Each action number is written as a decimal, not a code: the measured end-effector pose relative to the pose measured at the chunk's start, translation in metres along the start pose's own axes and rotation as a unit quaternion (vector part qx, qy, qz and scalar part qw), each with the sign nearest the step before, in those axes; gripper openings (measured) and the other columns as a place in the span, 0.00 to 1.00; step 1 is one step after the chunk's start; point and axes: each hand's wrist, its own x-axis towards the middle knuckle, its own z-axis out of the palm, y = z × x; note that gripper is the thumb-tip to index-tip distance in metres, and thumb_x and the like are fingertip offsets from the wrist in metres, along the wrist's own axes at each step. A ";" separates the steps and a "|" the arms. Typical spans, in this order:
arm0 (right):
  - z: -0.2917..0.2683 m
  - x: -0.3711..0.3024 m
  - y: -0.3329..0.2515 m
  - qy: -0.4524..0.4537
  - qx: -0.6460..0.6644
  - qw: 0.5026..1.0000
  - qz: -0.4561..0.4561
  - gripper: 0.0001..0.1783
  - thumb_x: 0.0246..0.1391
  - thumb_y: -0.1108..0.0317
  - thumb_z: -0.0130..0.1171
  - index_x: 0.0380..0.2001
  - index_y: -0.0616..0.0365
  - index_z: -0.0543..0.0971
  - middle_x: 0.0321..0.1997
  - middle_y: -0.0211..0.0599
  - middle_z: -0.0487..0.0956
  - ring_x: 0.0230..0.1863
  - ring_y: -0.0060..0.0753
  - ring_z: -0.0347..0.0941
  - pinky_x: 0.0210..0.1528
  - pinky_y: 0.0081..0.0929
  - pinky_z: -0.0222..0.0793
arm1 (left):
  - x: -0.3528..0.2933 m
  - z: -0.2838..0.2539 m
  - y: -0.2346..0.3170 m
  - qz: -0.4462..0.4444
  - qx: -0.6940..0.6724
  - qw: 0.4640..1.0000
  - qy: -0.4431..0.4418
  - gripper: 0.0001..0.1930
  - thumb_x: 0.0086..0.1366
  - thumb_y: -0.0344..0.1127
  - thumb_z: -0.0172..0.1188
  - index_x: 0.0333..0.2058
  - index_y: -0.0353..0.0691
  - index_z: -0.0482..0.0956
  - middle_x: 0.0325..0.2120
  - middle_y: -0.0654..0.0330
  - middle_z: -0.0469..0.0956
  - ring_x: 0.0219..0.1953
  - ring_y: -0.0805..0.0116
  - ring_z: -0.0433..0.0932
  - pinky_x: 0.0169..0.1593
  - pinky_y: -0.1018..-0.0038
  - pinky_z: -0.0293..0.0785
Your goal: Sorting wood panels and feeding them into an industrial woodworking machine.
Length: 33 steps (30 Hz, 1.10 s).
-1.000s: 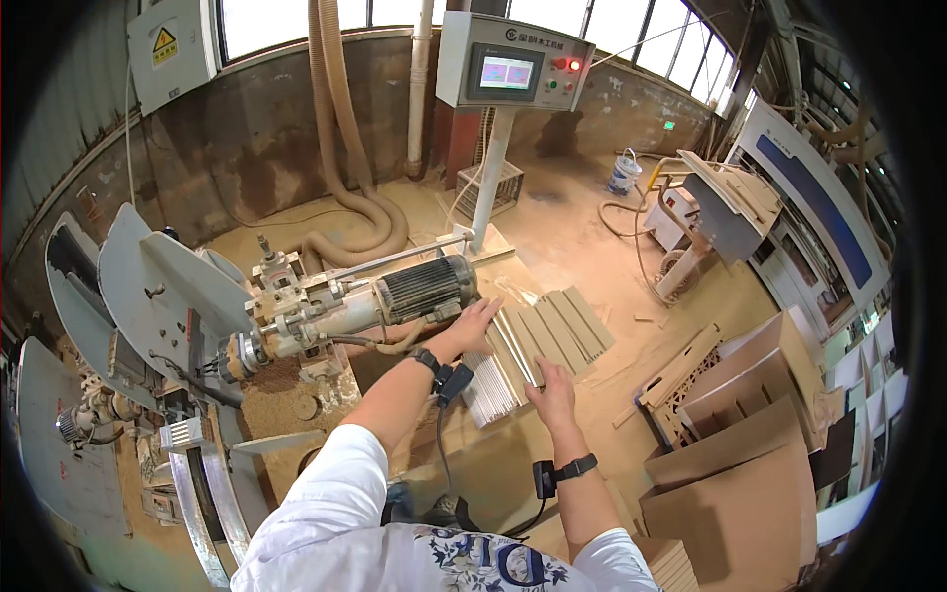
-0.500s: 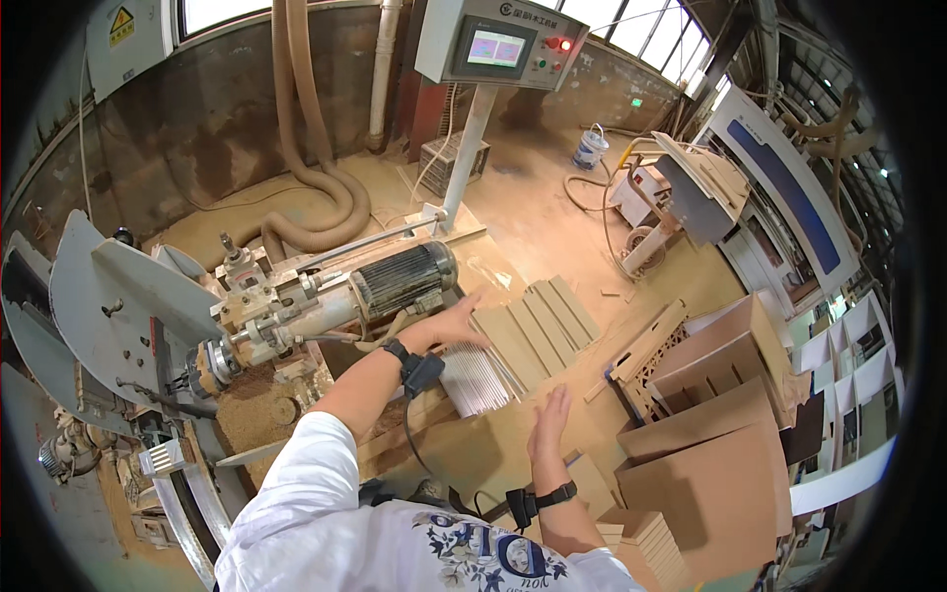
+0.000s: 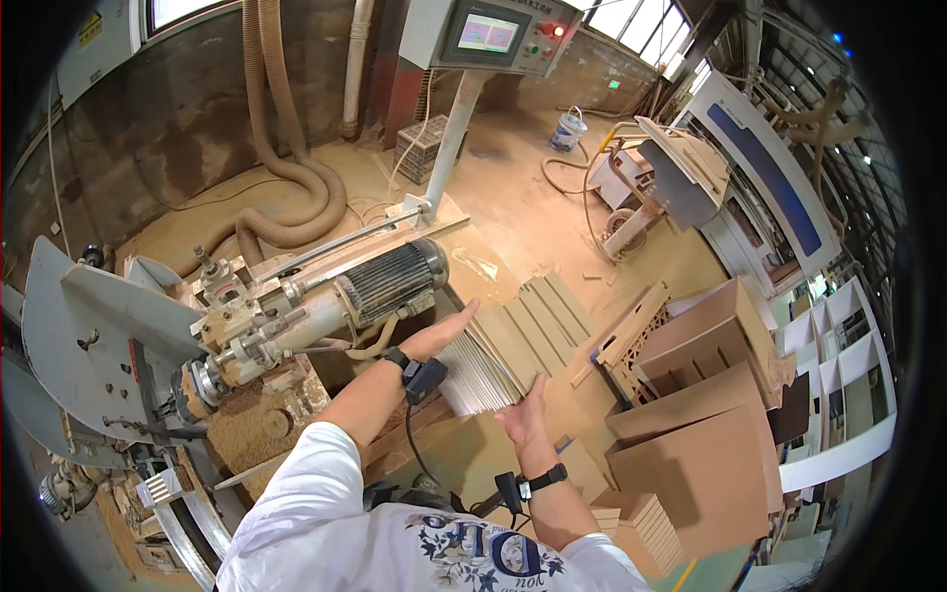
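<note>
A stack of narrow tan boards (image 3: 538,331) lies in front of me, its layers slanted and their pale, striped edges turned toward the machine. My left hand (image 3: 442,333) lies along the stack's left end, fingers stretched out and pointing away from me. At the near right corner, my right hand (image 3: 525,414) has closed on the boards, thumb up beside the top one and fingers low against the edges; the fingertips are partly hidden. A dark band with a small black device (image 3: 424,380) sits on my left wrist, and another black device (image 3: 513,490) is at the right wrist.
Left of the stack stands a dusty machine with a finned motor (image 3: 395,281) and a sawdust heap (image 3: 247,424). A control panel (image 3: 488,37) rises on a post behind. Large brown cardboard pieces (image 3: 691,474) and a small board stack (image 3: 646,533) lie at the right.
My right hand has moved left and forward from apart to contact with the stack's near corner. The left hand stays at the left end. The view has shifted slightly.
</note>
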 end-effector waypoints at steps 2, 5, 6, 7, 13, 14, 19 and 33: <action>0.007 -0.018 -0.012 0.090 -0.040 0.995 -0.012 0.46 0.48 0.27 0.29 0.60 0.51 0.54 0.63 0.43 0.54 0.62 0.44 0.51 0.58 0.67 0.32 | 0.005 0.004 0.001 -0.004 -0.033 0.999 0.022 0.38 0.62 0.62 0.35 0.59 0.34 0.52 0.60 0.52 0.51 0.61 0.61 0.51 0.61 0.73 0.47; -0.038 0.004 -0.005 0.291 0.073 0.953 0.036 0.46 0.48 0.28 0.29 0.60 0.51 0.54 0.62 0.41 0.54 0.61 0.43 0.51 0.58 0.66 0.28 | -0.010 0.021 0.030 -0.056 -0.055 0.995 0.062 0.42 0.59 0.66 0.38 0.60 0.36 0.48 0.62 0.51 0.43 0.63 0.57 0.46 0.63 0.71 0.44; -0.051 0.011 0.004 0.292 0.075 0.953 0.035 0.46 0.48 0.28 0.29 0.60 0.51 0.54 0.62 0.41 0.54 0.61 0.43 0.51 0.58 0.66 0.28 | -0.013 0.022 0.025 -0.057 -0.066 0.994 0.064 0.44 0.58 0.67 0.38 0.60 0.36 0.47 0.62 0.51 0.41 0.63 0.55 0.44 0.63 0.71 0.43; -0.064 0.019 0.013 0.296 0.089 0.949 0.054 0.45 0.49 0.28 0.29 0.60 0.52 0.54 0.62 0.40 0.55 0.61 0.44 0.51 0.58 0.66 0.28 | -0.014 0.025 0.023 -0.058 -0.077 0.993 0.063 0.45 0.56 0.68 0.39 0.60 0.36 0.47 0.63 0.50 0.38 0.64 0.53 0.42 0.64 0.70 0.42; -0.035 0.029 0.036 0.057 0.141 0.987 0.053 0.41 0.52 0.33 0.28 0.59 0.51 0.57 0.63 0.39 0.57 0.62 0.48 0.50 0.58 0.67 0.26 | 0.029 -0.013 -0.047 -0.100 -0.095 0.990 -0.006 0.31 0.66 0.57 0.32 0.59 0.41 0.55 0.60 0.60 0.53 0.60 0.66 0.54 0.59 0.67 0.53; -0.035 0.027 0.028 0.055 0.159 0.984 0.060 0.38 0.54 0.36 0.28 0.59 0.51 0.58 0.62 0.40 0.57 0.62 0.49 0.49 0.58 0.66 0.25 | 0.030 -0.002 -0.040 -0.136 -0.075 0.988 -0.008 0.32 0.65 0.58 0.32 0.59 0.41 0.54 0.61 0.59 0.51 0.60 0.65 0.52 0.60 0.68 0.51; -0.050 0.024 0.031 0.068 0.155 0.984 0.056 0.32 0.56 0.44 0.30 0.60 0.49 0.56 0.63 0.37 0.57 0.65 0.48 0.45 0.59 0.65 0.20 | 0.006 0.022 -0.008 -0.156 -0.013 0.987 -0.015 0.35 0.63 0.62 0.31 0.60 0.42 0.52 0.62 0.58 0.47 0.63 0.63 0.45 0.62 0.66 0.42; -0.063 0.013 0.018 0.222 0.035 0.974 -0.016 0.44 0.49 0.29 0.32 0.60 0.49 0.54 0.63 0.37 0.56 0.61 0.38 0.51 0.58 0.47 0.49 | 0.010 0.037 -0.120 -0.084 -0.228 0.952 0.184 0.39 0.55 0.71 0.34 0.59 0.53 0.53 0.59 0.59 0.55 0.56 0.52 0.58 0.38 0.56 0.68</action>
